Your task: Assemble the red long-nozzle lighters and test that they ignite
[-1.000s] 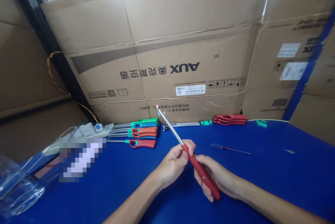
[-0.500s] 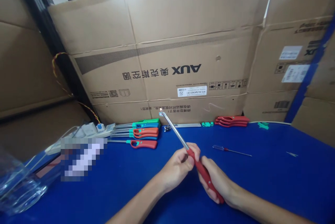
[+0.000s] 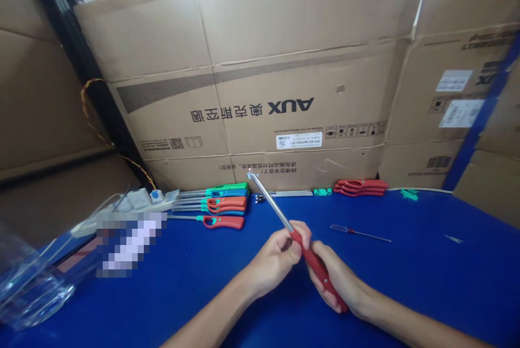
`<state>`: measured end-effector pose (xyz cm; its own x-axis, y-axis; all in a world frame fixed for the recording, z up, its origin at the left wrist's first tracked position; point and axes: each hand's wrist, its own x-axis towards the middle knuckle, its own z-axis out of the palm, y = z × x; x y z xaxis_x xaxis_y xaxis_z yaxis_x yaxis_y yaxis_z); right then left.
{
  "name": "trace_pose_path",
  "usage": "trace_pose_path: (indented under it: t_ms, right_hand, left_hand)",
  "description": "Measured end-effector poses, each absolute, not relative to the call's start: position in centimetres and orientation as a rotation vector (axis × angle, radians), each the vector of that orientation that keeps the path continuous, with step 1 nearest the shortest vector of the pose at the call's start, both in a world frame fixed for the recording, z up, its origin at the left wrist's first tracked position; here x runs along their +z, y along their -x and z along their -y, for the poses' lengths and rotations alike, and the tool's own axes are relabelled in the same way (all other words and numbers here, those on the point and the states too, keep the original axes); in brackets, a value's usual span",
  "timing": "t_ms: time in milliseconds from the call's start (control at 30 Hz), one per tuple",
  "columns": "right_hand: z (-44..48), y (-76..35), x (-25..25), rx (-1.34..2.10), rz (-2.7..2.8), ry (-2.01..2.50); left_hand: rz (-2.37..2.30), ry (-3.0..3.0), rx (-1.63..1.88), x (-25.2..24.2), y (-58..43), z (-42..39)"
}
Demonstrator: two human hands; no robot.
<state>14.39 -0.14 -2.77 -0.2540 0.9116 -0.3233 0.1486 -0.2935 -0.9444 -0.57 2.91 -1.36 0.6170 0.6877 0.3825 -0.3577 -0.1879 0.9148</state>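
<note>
A red gas lighter with a long silver metal tube is held up above the table, tilted so its tip points up and to the left. My left hand is closed around the front of the red body, where the tube begins, with the thumb pressed along it. Lower down, my right hand wraps the handle from the right side. The trigger area is mostly hidden by my fingers. No clear flame shows at the tube's tip.
Finished-looking lighters in several colours lie at the back left. Metal rods, green plastic parts and red lighter housings line the back. A screwdriver lies right; a clear plastic container stands left. Cardboard walls the table.
A small orange glow at the lighter's tip is no longer visible. Both hands keep nearly the same position and grip.
</note>
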Motion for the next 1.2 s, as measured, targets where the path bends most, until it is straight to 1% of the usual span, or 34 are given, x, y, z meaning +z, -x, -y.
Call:
trace_pose_path:
  t_ms: [500,1200]
  right_hand:
    - [0.39,-14.20,-2.37,1.587,1.298,1.369]
    - [0.77,-14.45,-3.03,1.592,1.313,1.218]
  left_hand:
    - [-0.282,-1.455,0.944,-1.09,0.58,-2.70]
    - [-0.282,-1.469,0.899,-0.68,0.49,-2.26]
